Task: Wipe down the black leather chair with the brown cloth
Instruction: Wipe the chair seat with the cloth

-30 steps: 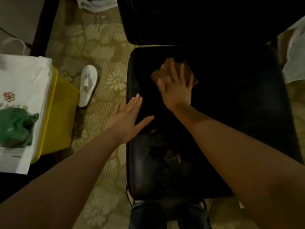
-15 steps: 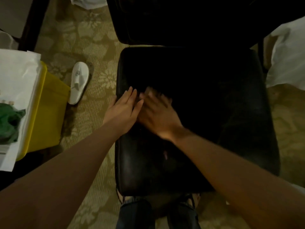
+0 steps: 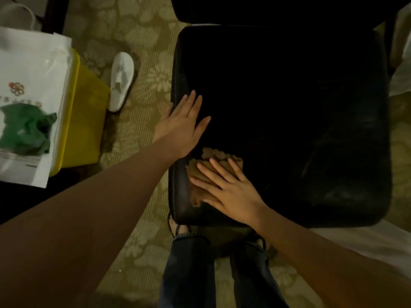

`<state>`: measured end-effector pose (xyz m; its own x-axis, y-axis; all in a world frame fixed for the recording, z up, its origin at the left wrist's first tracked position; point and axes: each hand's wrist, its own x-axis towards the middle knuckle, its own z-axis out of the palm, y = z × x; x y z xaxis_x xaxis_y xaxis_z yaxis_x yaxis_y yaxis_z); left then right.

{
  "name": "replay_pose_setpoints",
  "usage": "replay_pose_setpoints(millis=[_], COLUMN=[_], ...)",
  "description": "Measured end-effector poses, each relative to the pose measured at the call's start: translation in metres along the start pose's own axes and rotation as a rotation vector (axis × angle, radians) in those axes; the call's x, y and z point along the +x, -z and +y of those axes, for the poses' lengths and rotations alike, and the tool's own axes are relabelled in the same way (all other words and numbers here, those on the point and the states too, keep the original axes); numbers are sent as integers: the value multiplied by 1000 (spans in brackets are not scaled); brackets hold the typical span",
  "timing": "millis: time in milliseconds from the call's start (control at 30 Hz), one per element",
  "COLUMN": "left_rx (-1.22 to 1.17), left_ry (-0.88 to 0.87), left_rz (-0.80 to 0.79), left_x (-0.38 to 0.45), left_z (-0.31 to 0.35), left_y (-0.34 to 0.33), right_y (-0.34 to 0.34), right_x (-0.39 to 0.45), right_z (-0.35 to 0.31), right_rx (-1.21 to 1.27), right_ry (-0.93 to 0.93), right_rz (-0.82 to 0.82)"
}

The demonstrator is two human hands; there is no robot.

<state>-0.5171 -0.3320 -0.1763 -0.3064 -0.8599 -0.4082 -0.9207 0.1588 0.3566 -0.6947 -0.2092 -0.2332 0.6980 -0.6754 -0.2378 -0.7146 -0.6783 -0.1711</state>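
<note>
The black leather chair (image 3: 289, 121) fills the middle and right of the view, and its seat is seen from above. The brown cloth (image 3: 208, 168) lies on the seat near the corner at about 7 o'clock, close to the front edge. The right hand (image 3: 231, 192) lies flat on top of the cloth with its fingers straight and spread, pressing it down on the leather. Bits of cloth stick out past the fingertips and the thumb. The left hand (image 3: 184, 125) rests flat on the seat's left edge at about 9 o'clock, with its fingers straight and close together. It holds nothing. The two hands are near each other but do not touch.

On the flowered carpet (image 3: 142, 41) at 10 o'clock lies one white slipper (image 3: 121, 81), just beside the chair. Farther left is a yellow box (image 3: 86, 121), with a white bag (image 3: 31, 85) on top of it. Something green (image 3: 26, 130) shows on the bag. At 6 o'clock the person's legs in dark jeans (image 3: 189, 270) stand right in front of the seat. Something white (image 3: 402, 70) pokes in at the right edge, at 3 o'clock. The back part of the seat is too dark to see well.
</note>
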Motion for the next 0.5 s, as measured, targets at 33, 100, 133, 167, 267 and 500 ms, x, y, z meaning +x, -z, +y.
replay_pose_setpoints(millis=[33, 100, 133, 167, 267, 500], left_rx=[2, 21, 30, 28, -22, -12], left_ry=[-3, -6, -8, -5, 28, 152], left_rz=[-1, -9, -17, -25, -10, -24], left_x=[-1, -2, -3, -3, -4, 4], left_z=[4, 11, 13, 15, 19, 46], left_y=[-3, -11, -16, -21, -31, -35], right_y=[-3, -5, -4, -2, 10, 5], right_x=[-17, -55, -75, -91, -99, 20], right_z=[8, 30, 43, 56, 76, -11], right_rx=[2, 50, 107, 190, 409, 188], right_ry=[-4, -168, -330, -533, -1049, -880], right_rz=[-5, 28, 55, 83, 152, 240])
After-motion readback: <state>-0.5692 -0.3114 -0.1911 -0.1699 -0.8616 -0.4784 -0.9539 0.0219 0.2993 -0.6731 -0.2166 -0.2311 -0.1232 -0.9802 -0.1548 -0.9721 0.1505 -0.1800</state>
